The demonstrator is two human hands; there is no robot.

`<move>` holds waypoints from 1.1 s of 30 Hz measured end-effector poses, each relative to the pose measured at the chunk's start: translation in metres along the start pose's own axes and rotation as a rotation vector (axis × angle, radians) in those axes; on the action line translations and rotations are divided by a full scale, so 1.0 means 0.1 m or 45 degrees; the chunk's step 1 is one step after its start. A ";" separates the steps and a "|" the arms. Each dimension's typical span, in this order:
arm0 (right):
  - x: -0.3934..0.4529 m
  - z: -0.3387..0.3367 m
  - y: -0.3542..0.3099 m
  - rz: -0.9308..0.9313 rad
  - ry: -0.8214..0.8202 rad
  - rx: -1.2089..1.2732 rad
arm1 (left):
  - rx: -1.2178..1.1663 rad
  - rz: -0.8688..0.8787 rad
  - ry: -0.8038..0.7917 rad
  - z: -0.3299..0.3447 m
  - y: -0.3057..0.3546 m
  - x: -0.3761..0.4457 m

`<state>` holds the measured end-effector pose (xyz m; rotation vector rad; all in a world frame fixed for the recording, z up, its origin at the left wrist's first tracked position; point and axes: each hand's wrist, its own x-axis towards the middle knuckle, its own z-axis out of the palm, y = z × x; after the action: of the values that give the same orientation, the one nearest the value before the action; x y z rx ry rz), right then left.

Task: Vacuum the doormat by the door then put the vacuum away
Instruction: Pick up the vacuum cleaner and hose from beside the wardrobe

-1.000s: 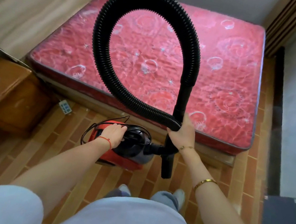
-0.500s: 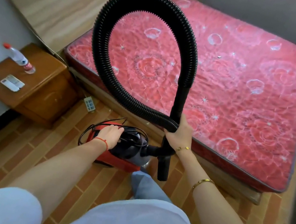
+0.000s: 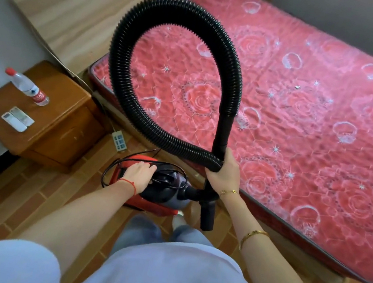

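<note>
A small red and black canister vacuum (image 3: 163, 193) hangs above the brick-patterned floor, in front of my legs. My left hand (image 3: 138, 174) grips the top of its body, where a thin black cord is looped. Its ribbed black hose (image 3: 123, 42) rises in a big loop over the bed. My right hand (image 3: 223, 171) holds the looped hose together with the rigid black tube (image 3: 208, 210), whose end points down beside the vacuum. No doormat or door is in view.
A bed with a red floral mattress (image 3: 304, 125) fills the right and far side, with a wooden headboard (image 3: 63, 1) at the left. A wooden nightstand (image 3: 62, 122) carries a water bottle (image 3: 29, 87) and two remotes (image 3: 18, 118). A power strip (image 3: 119, 141) lies on the floor.
The view has swung left along the bed, bringing the nightstand and headboard closer into sight. Both hands keep the same hold on the vacuum and hose.
</note>
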<state>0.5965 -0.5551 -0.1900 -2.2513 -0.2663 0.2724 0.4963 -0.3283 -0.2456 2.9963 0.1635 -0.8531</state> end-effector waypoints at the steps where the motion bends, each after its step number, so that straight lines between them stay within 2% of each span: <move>1: 0.05 0.05 -0.04 0.004 0.010 -0.011 | 0.005 0.013 0.000 -0.02 -0.07 0.06; 8: 0.29 0.53 -0.28 0.098 0.041 -0.100 | 0.080 0.196 -0.069 -0.05 -0.66 0.48; 18: 0.30 1.54 -0.33 0.383 0.252 -0.081 | 0.172 0.387 -0.093 0.33 -1.47 0.97; 25: 0.42 2.20 0.12 0.486 0.292 -0.027 | 0.199 0.464 -0.137 1.00 -1.71 1.53; 33: 0.63 3.00 1.13 0.532 0.356 -0.047 | 0.158 0.487 -0.176 2.05 -1.71 2.32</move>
<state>0.5833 -0.3915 -0.4725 -2.3320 0.3533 0.1661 0.5663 -0.1460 -0.5407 2.9106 -0.4650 -1.0450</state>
